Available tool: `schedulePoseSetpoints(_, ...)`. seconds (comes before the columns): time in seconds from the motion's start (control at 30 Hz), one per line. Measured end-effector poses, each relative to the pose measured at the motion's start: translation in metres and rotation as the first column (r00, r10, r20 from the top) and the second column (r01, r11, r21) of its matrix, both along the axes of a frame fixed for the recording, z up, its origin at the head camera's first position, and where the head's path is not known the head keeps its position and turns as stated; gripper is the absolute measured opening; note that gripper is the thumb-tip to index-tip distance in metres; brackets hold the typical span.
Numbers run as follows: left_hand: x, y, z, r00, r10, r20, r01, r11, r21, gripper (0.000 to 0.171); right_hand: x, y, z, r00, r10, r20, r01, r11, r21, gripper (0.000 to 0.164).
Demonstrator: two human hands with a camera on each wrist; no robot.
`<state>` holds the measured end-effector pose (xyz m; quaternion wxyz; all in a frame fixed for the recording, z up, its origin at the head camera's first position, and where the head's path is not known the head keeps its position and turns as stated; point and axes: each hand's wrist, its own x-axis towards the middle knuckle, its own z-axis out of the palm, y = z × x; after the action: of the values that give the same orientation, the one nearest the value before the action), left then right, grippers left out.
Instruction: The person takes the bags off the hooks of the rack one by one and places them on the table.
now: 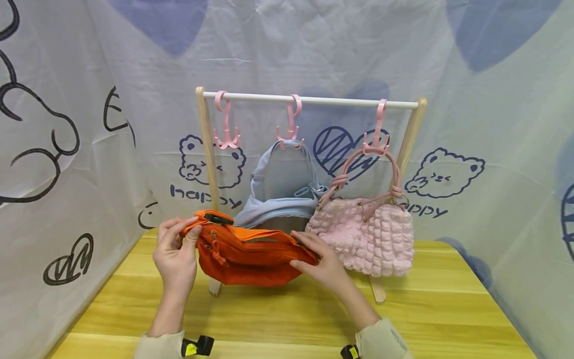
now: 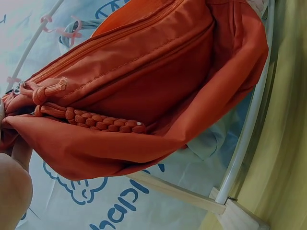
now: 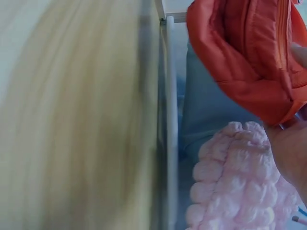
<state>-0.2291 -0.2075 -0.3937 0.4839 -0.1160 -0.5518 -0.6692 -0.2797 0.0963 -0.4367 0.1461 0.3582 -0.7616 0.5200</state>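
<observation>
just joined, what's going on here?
A person's left hand and right hand grip opposite ends of an orange-red zippered fabric bag, in front of a wooden rack with a white bar. Three pink plastic hooks hang there: the middle one holds a pale-blue fabric bag, the right one a pink puffy handbag; the left one is bare.

Waist bag (image 1: 260, 264) before hanging rack (image 1: 334, 100)
</observation>
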Motion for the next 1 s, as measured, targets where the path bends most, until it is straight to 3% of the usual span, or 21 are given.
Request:
schedulePoseSetpoints(0.1,0.0,-0.001,-0.001,1.0,0.006,0.019,-0.006,1.0,0.014,0.02,0.0,0.004,-0.008,1.0,0.0,-0.029,-0.001,1.0,-0.028,0.062)
schedulePoseSetpoints(0.23,-0.001,-0.002,-0.001,0.999,-0.033,-0.004,0.033,0.998,0.051,0.02,0.001,0.008,-0.016,0.996,-0.021,-0.087,0.014,0.997,-0.073,0.058)
schedulePoseSetpoints(0.47,-0.002,-0.005,-0.003,0.998,-0.048,0.028,0.046,0.998,0.052,0.019,0.003,0.011,-0.019,0.991,-0.06,-0.119,0.041,0.987,-0.157,0.047)
schedulePoseSetpoints(0.73,0.002,-0.011,-0.007,0.989,-0.085,0.123,0.089,0.996,-0.028,0.021,0.006,0.015,-0.018,0.996,-0.03,-0.081,0.009,0.966,-0.257,0.04)
schedulePoseSetpoints(1.0,0.009,-0.026,-0.013,0.984,-0.061,0.168,0.093,0.978,-0.186,0.03,0.007,0.013,-0.02,0.999,-0.023,-0.032,0.015,0.97,-0.241,0.037)
